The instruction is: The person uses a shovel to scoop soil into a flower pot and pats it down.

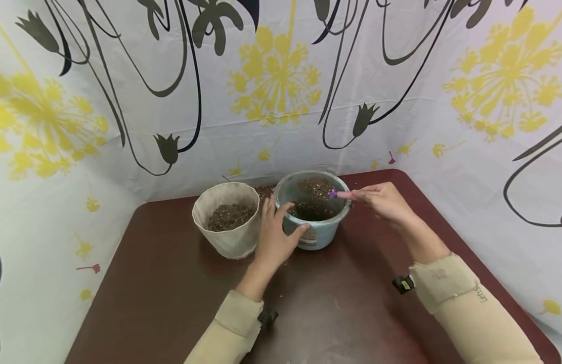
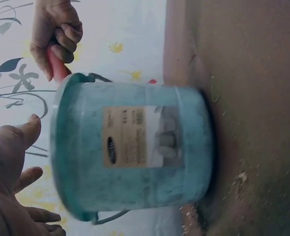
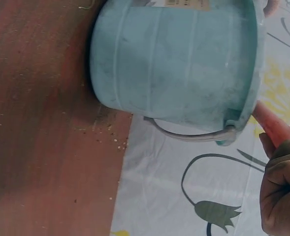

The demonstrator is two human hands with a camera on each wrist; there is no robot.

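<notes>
My right hand (image 1: 386, 203) grips the pink handle (image 1: 346, 195) of a small trowel, held over the right rim of a light blue bucket (image 1: 314, 237). Dark soil lies on the trowel's blade (image 1: 318, 187), inside the bucket's mouth. More soil (image 1: 310, 211) shows in the bucket below it. Spread and holding nothing, my left hand (image 1: 273, 240) is beside the bucket's near left rim, fingers apart. In the left wrist view the bucket (image 2: 93, 187) bears a paper label, and a fist (image 2: 61, 29) wraps the trowel's handle.
A whitish faceted pot (image 1: 230, 242) with soil (image 1: 229, 217) in it stands just left of the bucket. Crumbs of soil (image 1: 265, 192) lie between and behind them on the dark red table (image 1: 171, 283). Printed fabric (image 1: 271, 141) hangs at the back and sides.
</notes>
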